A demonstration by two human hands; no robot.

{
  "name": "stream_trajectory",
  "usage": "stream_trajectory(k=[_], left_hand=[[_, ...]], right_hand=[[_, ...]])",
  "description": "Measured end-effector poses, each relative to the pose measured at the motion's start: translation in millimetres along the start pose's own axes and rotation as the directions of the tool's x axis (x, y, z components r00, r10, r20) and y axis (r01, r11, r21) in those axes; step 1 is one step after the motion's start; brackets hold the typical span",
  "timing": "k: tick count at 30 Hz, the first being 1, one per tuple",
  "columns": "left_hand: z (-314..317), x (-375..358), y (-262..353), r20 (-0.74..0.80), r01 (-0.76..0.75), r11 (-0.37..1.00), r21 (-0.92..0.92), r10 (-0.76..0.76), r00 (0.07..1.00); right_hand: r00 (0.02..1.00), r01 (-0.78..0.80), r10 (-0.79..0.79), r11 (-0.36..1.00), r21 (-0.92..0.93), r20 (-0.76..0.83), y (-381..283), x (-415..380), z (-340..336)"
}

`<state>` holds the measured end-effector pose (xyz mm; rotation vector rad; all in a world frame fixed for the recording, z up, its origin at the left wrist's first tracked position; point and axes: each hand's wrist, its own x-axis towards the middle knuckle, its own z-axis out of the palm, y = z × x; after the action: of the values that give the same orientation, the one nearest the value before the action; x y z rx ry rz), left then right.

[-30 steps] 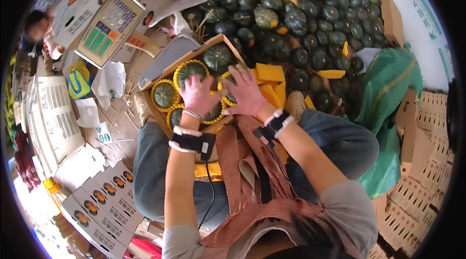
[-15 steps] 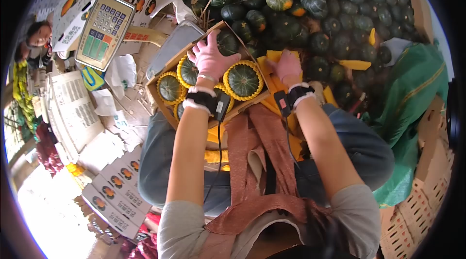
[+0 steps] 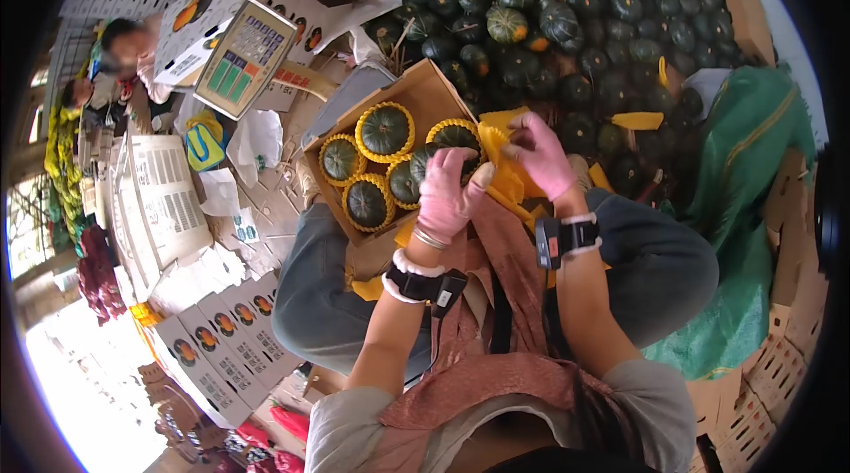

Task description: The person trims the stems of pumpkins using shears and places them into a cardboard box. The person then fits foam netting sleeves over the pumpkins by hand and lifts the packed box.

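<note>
both hands have come back from the box (image 3: 431, 94), the left hand (image 3: 445, 192) now curled on a green pumpkin (image 3: 440, 160) at its near edge, the right hand (image 3: 542, 154) pinching a yellow foam net (image 3: 501, 174) just beside it, ready to wrap.

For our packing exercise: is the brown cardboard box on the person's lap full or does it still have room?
Still has room. The brown cardboard box holds five dark green squashes in yellow foam nets, with bare cardboard floor at its far corner.
</note>
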<state>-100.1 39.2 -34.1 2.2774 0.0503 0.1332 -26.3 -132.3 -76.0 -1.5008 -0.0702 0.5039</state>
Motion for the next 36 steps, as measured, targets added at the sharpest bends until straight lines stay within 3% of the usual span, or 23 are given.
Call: stream_trajectory(k=[2,5,6,7,9,10,11,14,15,16,17,19,20,22,23,24,26,27,30,31,34,35,36], left_hand=[[3,-5,21,-0.031,0.127,0.974,-0.186,-0.135,0.99],[-6,-27,30,-0.131,0.115,0.956,-0.269,-0.155,0.979],[-11,-35,33,-0.133,0.136,0.937,-0.321,-0.187,0.973],[-16,-43,36,-0.207,0.031,0.968,-0.249,-0.084,0.975],[-25,-55,48,-0.245,0.022,0.967,-0.255,-0.086,0.966],[-29,-61,52,-0.263,0.017,0.967,-0.256,-0.087,0.961],[-28,-62,48,-0.361,-0.047,0.993,-0.111,0.004,0.933],[-34,-79,36,-0.146,0.136,0.89,-0.435,-0.219,0.965],[-49,-83,40,0.168,0.33,0.448,-0.831,-0.364,0.916],[-46,-87,36,0.256,0.216,-0.146,-0.965,-0.383,0.887],[-54,-91,37,0.246,0.21,-0.141,-0.967,-0.323,0.914],[-82,-101,47,0.335,0.285,-0.245,-0.927,-0.194,0.922],[-82,-107,38,0.278,0.274,-0.051,-0.96,-0.174,0.945],[-80,-112,28,0.179,0.207,0.331,-0.921,-0.111,0.977],[-76,-112,28,-0.006,0.007,0.473,-0.881,-0.027,1.0],[-71,-115,25,0.047,0.057,0.469,-0.881,-0.034,0.998],[-61,-123,16,0.156,0.159,0.464,-0.872,-0.045,0.987],[-55,-124,21,0.1,0.147,0.372,-0.917,-0.145,0.984],[-40,-123,23,-0.27,-0.07,0.88,-0.469,-0.067,0.96],[-34,-124,23,-0.314,-0.078,0.905,-0.418,-0.063,0.947],[-35,-131,15,-0.086,-0.037,0.542,-0.84,-0.065,0.994],[-41,-133,12,0.105,0.094,0.317,-0.944,0.016,0.994],[-50,-136,4,0.344,0.304,0.271,-0.913,0.112,0.932]], right_hand=[[0.997,-0.026,0.003,0.949,0.315,0.072,-29,-24,19],[0.975,0.214,-0.186,0.928,0.304,-0.118,-44,-55,39],[0.959,0.256,-0.246,0.965,0.056,-0.14,-50,-64,42],[0.923,0.336,-0.363,0.922,-0.191,-0.128,-55,-71,51],[0.771,0.494,-0.636,0.631,-0.598,-0.035,-54,-76,68],[0.864,0.434,-0.498,0.81,-0.394,-0.073,-46,-79,76],[0.844,0.452,-0.531,0.783,-0.428,-0.08,-44,-82,81],[0.864,0.434,-0.503,0.763,-0.479,-0.02,-40,-89,79],[0.884,0.412,-0.468,0.767,-0.491,0.01,-40,-91,73],[0.944,0.329,-0.325,0.903,-0.276,0.06,-41,-92,68],[0.955,0.292,-0.283,0.949,-0.119,0.087,-41,-95,67],[0.916,0.394,-0.336,0.859,-0.328,0.221,-46,-102,57],[0.888,0.453,-0.359,0.79,-0.413,0.286,-48,-105,52],[0.651,0.753,-0.566,0.569,-0.332,0.506,-63,-114,54],[0.795,0.358,-0.323,0.933,0.034,0.514,-56,-117,59],[0.876,-0.169,-0.055,0.896,0.411,0.48,-48,-121,63],[0.855,-0.349,0.049,0.791,0.502,0.516,-33,-121,69],[0.915,-0.285,0.084,0.828,0.483,0.396,-43,-125,78],[0.975,-0.082,-0.016,0.903,0.421,0.224,-36,-127,99],[0.963,-0.182,0.056,0.857,0.483,0.263,-22,-131,93],[0.931,-0.13,0.018,0.95,0.284,0.366,-19,-127,80],[0.919,-0.01,-0.056,0.986,0.164,0.391,-16,-125,77],[0.907,-0.059,-0.013,0.985,0.159,0.42,-16,-125,73]])
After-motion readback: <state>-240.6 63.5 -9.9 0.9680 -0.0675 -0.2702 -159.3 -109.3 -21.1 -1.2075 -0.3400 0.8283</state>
